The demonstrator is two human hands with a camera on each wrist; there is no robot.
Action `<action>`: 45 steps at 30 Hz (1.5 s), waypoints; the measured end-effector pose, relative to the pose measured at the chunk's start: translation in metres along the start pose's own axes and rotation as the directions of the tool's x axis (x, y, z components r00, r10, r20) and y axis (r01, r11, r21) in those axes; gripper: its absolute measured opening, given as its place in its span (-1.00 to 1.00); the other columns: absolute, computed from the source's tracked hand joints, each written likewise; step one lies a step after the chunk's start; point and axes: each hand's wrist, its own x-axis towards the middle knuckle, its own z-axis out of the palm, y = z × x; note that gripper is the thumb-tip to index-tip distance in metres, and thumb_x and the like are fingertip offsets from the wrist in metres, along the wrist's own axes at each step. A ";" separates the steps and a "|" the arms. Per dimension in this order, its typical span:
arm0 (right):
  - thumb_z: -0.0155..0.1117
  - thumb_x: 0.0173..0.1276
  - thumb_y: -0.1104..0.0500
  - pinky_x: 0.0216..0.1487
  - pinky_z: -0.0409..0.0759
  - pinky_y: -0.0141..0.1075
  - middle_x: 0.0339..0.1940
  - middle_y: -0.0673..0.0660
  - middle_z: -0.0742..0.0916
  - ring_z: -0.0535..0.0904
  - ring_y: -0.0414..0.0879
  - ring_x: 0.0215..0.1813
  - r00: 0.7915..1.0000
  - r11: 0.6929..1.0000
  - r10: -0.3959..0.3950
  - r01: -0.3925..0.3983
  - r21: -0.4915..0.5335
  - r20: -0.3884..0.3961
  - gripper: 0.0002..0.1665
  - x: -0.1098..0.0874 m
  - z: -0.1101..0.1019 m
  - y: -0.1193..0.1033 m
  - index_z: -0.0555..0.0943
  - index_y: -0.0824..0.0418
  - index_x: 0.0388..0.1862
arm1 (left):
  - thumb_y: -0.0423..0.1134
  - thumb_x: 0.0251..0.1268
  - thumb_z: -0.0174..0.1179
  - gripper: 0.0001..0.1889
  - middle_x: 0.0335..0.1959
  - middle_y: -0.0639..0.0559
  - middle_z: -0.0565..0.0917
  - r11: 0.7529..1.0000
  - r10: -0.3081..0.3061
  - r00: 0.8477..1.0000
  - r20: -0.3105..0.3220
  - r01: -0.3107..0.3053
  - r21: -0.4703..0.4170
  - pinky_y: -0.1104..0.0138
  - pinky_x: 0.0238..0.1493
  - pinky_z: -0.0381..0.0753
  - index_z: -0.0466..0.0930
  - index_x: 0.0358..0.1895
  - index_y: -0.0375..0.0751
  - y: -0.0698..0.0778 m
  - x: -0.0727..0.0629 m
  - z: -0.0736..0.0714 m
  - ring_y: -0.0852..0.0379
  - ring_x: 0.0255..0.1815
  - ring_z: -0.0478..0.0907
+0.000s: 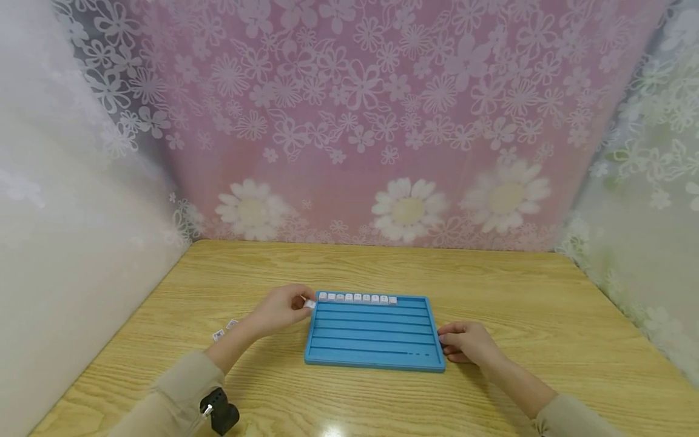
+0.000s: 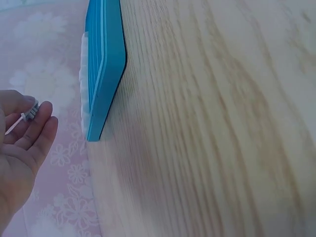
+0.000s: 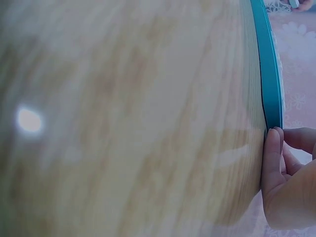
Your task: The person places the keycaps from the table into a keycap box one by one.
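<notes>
A shallow blue tray [image 1: 377, 340] with ridged rows lies on the table. Along its far row stands a line of several white keycaps [image 1: 357, 298], packed side by side from the left corner. My left hand [image 1: 281, 311] is just off the tray's far left corner, pinching one small white keycap [image 2: 30, 111] between thumb and fingertips. At the tray's right side, my right hand [image 1: 468, 343] holds the rim, thumb and index finger together at the edge in the right wrist view.
Loose white pieces with dark markings [image 1: 218, 335] lie on the wooden table [image 1: 491, 285] left of the tray, partly behind the left forearm. A flowered pink cloth [image 1: 327, 200] rises at the table's far edge, with pale cloth walls on both sides.
</notes>
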 end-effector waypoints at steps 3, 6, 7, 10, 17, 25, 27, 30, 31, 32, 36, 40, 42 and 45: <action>0.13 0.30 0.34 -0.40 0.60 -0.31 -0.47 0.08 0.63 0.54 -0.14 -0.45 1.000 1.000 0.001 -0.001 -0.002 -0.006 -0.73 0.000 0.000 -0.001 0.55 0.49 -0.07 | -0.36 0.26 0.14 -0.78 -0.25 0.04 0.61 0.998 -0.024 1.000 0.002 0.024 -0.050 0.32 -0.32 0.52 0.56 -0.04 -0.28 0.004 0.004 0.004 0.16 -0.27 0.53; 0.13 0.30 0.35 -0.40 0.59 -0.31 -0.46 0.09 0.63 0.54 -0.14 -0.44 1.000 1.000 -0.003 0.003 -0.011 -0.008 -0.72 0.000 0.001 -0.002 0.54 0.50 -0.06 | -0.37 0.28 0.11 -0.77 -0.21 -0.02 0.63 0.992 -0.027 0.999 0.019 0.029 -0.122 0.31 -0.25 0.56 0.55 -0.02 -0.32 0.009 0.007 0.006 0.11 -0.22 0.58; 0.13 0.30 0.34 -0.40 0.59 -0.31 -0.46 0.09 0.63 0.54 -0.14 -0.44 1.000 1.000 -0.005 0.005 -0.012 -0.009 -0.72 0.000 0.001 -0.002 0.54 0.50 -0.06 | -0.38 0.29 0.10 -0.76 -0.22 -0.03 0.64 0.991 -0.023 0.999 0.025 0.026 -0.132 0.31 -0.23 0.56 0.55 -0.01 -0.32 0.010 0.008 0.006 0.10 -0.21 0.59; 0.12 0.30 0.34 -0.40 0.60 -0.31 -0.46 0.09 0.63 0.54 -0.14 -0.44 1.000 1.000 -0.017 0.017 -0.014 -0.006 -0.72 0.000 0.001 -0.002 0.54 0.50 -0.06 | -0.38 0.30 0.08 -0.77 -0.21 -0.06 0.65 0.986 -0.010 0.999 0.049 0.018 -0.167 0.31 -0.19 0.58 0.54 -0.01 -0.33 0.014 0.012 0.008 0.07 -0.19 0.61; 0.13 0.31 0.34 -0.39 0.60 -0.30 -0.45 0.09 0.62 0.54 -0.13 -0.44 1.000 1.000 -0.024 0.024 -0.008 -0.009 -0.72 0.000 0.000 -0.002 0.54 0.50 -0.06 | -0.35 0.27 0.14 -0.79 -0.19 -0.08 0.64 0.979 0.005 0.997 0.075 0.011 -0.202 0.31 -0.19 0.57 0.57 -0.05 -0.28 0.024 0.022 0.016 0.16 -0.20 0.60; 0.14 0.31 0.33 -0.41 0.60 -0.30 -0.48 0.09 0.62 0.54 -0.14 -0.47 1.000 1.000 -0.007 0.007 -0.004 -0.006 -0.72 -0.001 0.000 -0.002 0.54 0.49 -0.07 | -0.32 0.22 0.21 -0.70 -0.07 -0.09 0.60 0.993 0.015 0.998 0.062 -0.008 -0.114 0.32 -0.25 0.55 0.56 0.03 -0.25 0.030 0.037 0.026 0.14 -0.19 0.56; 0.14 0.31 0.32 -0.42 0.60 -0.30 -0.48 0.09 0.62 0.54 -0.14 -0.47 1.000 1.000 -0.006 0.006 -0.005 -0.005 -0.72 -0.001 0.000 -0.002 0.54 0.49 -0.06 | -0.32 0.22 0.21 -0.70 -0.03 -0.12 0.58 0.996 0.007 0.998 0.057 -0.002 -0.087 0.31 -0.25 0.55 0.57 0.03 -0.24 0.032 0.041 0.028 0.12 -0.17 0.55; 0.14 0.31 0.31 -0.42 0.59 -0.30 -0.48 0.10 0.62 0.54 -0.14 -0.47 1.000 1.000 -0.002 0.002 -0.011 -0.006 -0.71 -0.001 0.000 -0.003 0.53 0.49 -0.06 | -0.30 0.22 0.23 -0.73 -0.03 -0.10 0.57 0.998 -0.004 0.999 0.047 0.007 -0.061 0.32 -0.27 0.55 0.60 -0.01 -0.22 0.036 0.047 0.031 0.13 -0.18 0.55; 0.14 0.31 0.31 -0.42 0.59 -0.30 -0.47 0.10 0.62 0.54 -0.13 -0.47 1.000 1.000 -0.001 0.001 -0.013 -0.005 -0.70 -0.001 -0.001 -0.003 0.52 0.50 -0.06 | -0.30 0.21 0.23 -0.73 -0.04 -0.10 0.58 0.998 -0.009 0.999 0.046 0.011 -0.064 0.32 -0.28 0.56 0.60 -0.02 -0.23 0.037 0.048 0.032 0.13 -0.20 0.55; 0.14 0.31 0.31 -0.42 0.59 -0.30 -0.47 0.10 0.62 0.54 -0.13 -0.47 1.000 1.000 0.002 -0.002 -0.013 -0.005 -0.70 -0.001 -0.001 -0.004 0.52 0.50 -0.05 | -0.30 0.21 0.24 -0.74 -0.08 -0.09 0.59 0.998 -0.010 0.999 0.045 0.013 -0.066 0.32 -0.29 0.56 0.61 -0.03 -0.23 0.038 0.050 0.033 0.14 -0.23 0.55; 0.13 0.31 0.32 -0.42 0.60 -0.29 -0.47 0.11 0.62 0.54 -0.12 -0.47 1.000 1.000 0.007 -0.007 -0.010 -0.006 -0.71 -0.002 0.000 -0.003 0.52 0.50 -0.05 | -0.29 0.19 0.25 -0.77 -0.23 0.02 0.60 0.998 -0.003 0.999 0.034 0.006 -0.070 0.34 -0.36 0.54 0.62 -0.08 -0.19 0.041 0.056 0.037 0.18 -0.32 0.53; 0.13 0.31 0.33 -0.42 0.60 -0.30 -0.48 0.10 0.62 0.54 -0.13 -0.47 1.000 1.000 -0.001 0.001 0.000 -0.003 -0.71 -0.002 0.000 -0.003 0.53 0.51 -0.06 | -0.30 0.22 0.22 -0.76 -0.20 0.03 0.57 0.996 0.002 1.000 0.025 0.000 -0.087 0.37 -0.37 0.54 0.61 -0.04 -0.19 0.043 0.062 0.042 0.21 -0.32 0.54; 0.13 0.30 0.33 -0.42 0.60 -0.31 -0.48 0.10 0.62 0.54 -0.14 -0.47 1.000 1.000 -0.007 0.007 -0.002 -0.001 -0.71 -0.002 0.000 -0.002 0.53 0.52 -0.06 | -0.31 0.24 0.20 -0.73 -0.13 -0.02 0.55 0.994 -0.002 1.000 0.029 0.005 -0.108 0.38 -0.35 0.56 0.59 0.00 -0.22 0.045 0.065 0.044 0.20 -0.30 0.57; 0.14 0.29 0.34 -0.42 0.60 -0.31 -0.48 0.09 0.62 0.54 -0.14 -0.47 1.000 1.000 -0.002 0.002 0.001 -0.008 -0.71 -0.002 0.000 -0.002 0.53 0.52 -0.07 | -0.32 0.25 0.17 -0.72 -0.08 -0.06 0.55 0.992 -0.008 0.999 0.034 0.012 -0.129 0.37 -0.33 0.57 0.58 0.03 -0.24 0.048 0.071 0.048 0.18 -0.27 0.59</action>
